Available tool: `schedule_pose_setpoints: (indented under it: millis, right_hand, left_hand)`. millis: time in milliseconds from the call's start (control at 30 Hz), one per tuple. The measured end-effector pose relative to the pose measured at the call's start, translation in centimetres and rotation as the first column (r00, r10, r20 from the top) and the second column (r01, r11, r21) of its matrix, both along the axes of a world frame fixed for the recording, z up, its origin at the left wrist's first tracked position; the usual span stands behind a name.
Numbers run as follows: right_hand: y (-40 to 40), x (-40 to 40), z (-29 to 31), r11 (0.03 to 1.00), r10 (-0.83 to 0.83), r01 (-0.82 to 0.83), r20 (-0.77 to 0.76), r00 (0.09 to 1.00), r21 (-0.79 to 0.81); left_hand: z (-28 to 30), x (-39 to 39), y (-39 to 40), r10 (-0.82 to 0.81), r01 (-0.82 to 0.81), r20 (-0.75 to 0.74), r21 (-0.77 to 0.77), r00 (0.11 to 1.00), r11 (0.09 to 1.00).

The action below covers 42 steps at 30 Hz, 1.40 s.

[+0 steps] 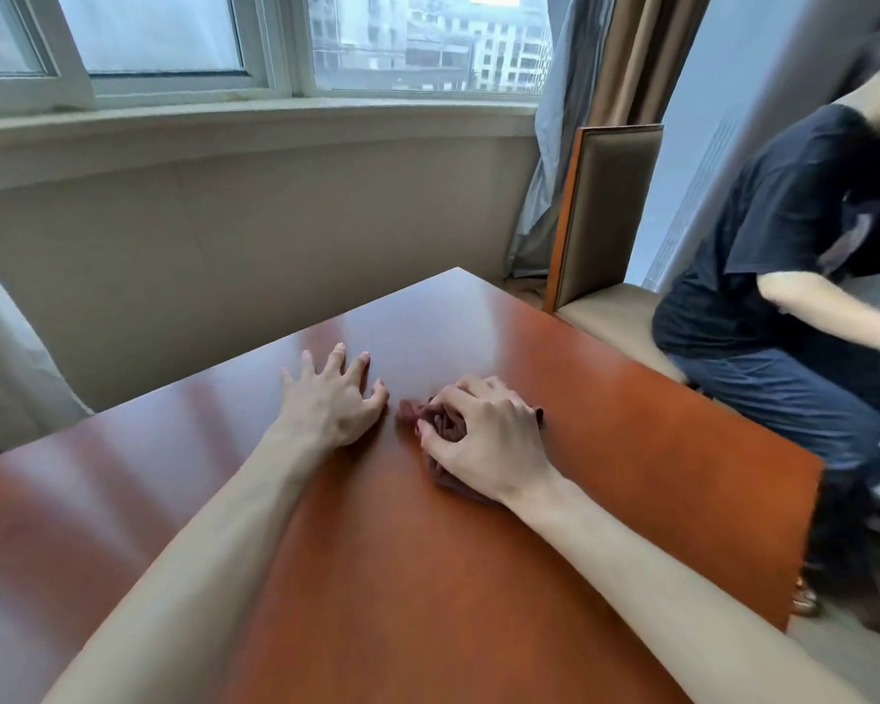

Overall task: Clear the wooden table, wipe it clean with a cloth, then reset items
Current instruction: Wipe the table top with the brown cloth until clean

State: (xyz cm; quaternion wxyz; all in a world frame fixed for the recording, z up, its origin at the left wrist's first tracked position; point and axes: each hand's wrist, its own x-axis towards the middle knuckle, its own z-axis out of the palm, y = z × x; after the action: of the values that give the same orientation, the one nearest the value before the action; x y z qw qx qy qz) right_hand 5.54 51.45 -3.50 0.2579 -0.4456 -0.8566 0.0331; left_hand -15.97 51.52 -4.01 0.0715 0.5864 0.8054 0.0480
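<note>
The wooden table (478, 576) is a glossy reddish-brown surface that fills the lower half of the head view. My right hand (483, 439) presses down on a bunched dark reddish-brown cloth (445, 424) near the table's middle, fingers curled over it. Parts of the cloth stick out left of the fingers and under the wrist. My left hand (334, 398) rests flat on the wood just left of the cloth, fingers spread and holding nothing. No other items show on the tabletop.
A second person in a dark shirt and jeans (793, 276) sits bent over on a padded bench (610, 312) beyond the table's right edge. A wall and window sill (255, 119) run behind the table. Curtains (605, 58) hang at the back right.
</note>
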Motion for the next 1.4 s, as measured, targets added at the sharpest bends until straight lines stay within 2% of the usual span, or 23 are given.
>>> schedule_pose_setpoints:
  millis: [100,200,300,433,600,767,933,1233,1300,1400]
  right_hand:
    - [-5.4,3.1,-0.5,0.999,0.037,-0.036,-0.053,0.998,0.016]
    - [-4.5,3.6,-0.2,1.000,0.014,-0.014,-0.038,0.999,-0.007]
    - [1.5,2.4,0.3,0.998,-0.066,0.066,-0.002,0.998,0.004]
    - [14.2,-1.3,0.3,0.971,-0.241,0.241,0.026,0.970,0.000]
    - [28.2,-8.6,0.2,0.957,-0.290,0.290,0.003,0.957,0.003]
    - [33.0,-11.3,0.0,0.945,-0.328,0.328,-0.023,0.945,0.000]
    - [26.1,-8.0,0.1,0.975,-0.224,0.224,0.009,0.975,-0.004]
    - [-1.2,4.2,-0.4,0.996,0.088,-0.088,0.002,0.996,0.012]
    - [-3.8,5.9,-0.4,0.991,0.128,-0.128,-0.008,0.992,0.035]
    - [-2.6,5.5,0.0,0.993,0.115,-0.115,0.008,0.993,0.014]
  left_hand:
    - [0.0,1.3,0.0,-0.076,0.080,-0.036,0.126,0.996,0.989]
    - [-1.2,1.6,-0.5,-0.095,0.070,0.145,0.170,0.985,0.983]
    - [-1.6,1.3,-0.7,-0.125,0.104,0.124,0.166,0.984,0.981]
    - [-1.6,1.5,-0.7,-0.107,0.089,0.091,0.182,0.990,0.979]
    - [-2.0,1.4,-0.1,-0.054,0.047,0.033,0.175,0.998,0.983]
    - [-2.2,1.3,0.0,-0.033,0.028,0.026,0.167,0.999,0.985]
    - [-1.7,1.6,-0.3,-0.050,0.042,0.052,0.146,0.997,0.988]
    - [-1.6,1.6,-0.5,-0.083,0.073,0.069,0.134,0.994,0.988]
    - [-1.4,1.6,-0.6,-0.093,0.084,0.075,0.125,0.993,0.989]
    - [-1.6,1.5,-0.7,-0.098,0.089,0.070,0.128,0.993,0.988]
